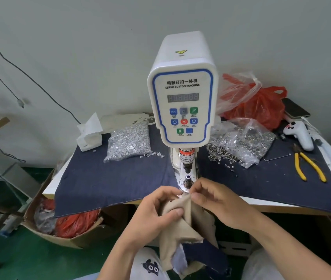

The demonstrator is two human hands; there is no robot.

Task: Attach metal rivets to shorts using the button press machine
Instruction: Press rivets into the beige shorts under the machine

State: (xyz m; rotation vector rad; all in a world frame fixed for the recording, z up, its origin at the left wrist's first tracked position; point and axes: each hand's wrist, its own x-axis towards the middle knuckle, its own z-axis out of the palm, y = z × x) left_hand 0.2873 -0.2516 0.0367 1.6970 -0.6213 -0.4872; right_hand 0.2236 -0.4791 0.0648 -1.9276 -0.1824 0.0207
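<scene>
A pale grey wall [79, 47] is crossed by dark cables [29, 77]; the floor [29, 259] is painted green.

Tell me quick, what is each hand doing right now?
Left hand: fingers curled, gripping the beige shorts fabric.
Right hand: fingers pinching the top edge of the same fabric, just below the button machine.

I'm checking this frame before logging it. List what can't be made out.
Head view only:
- Rivet at the beige shorts: hidden by left hand and right hand fingertips.
- Press machine display digits: blurred.
- Button captions: too small.
- Phone: partly behind the red bag.
</scene>
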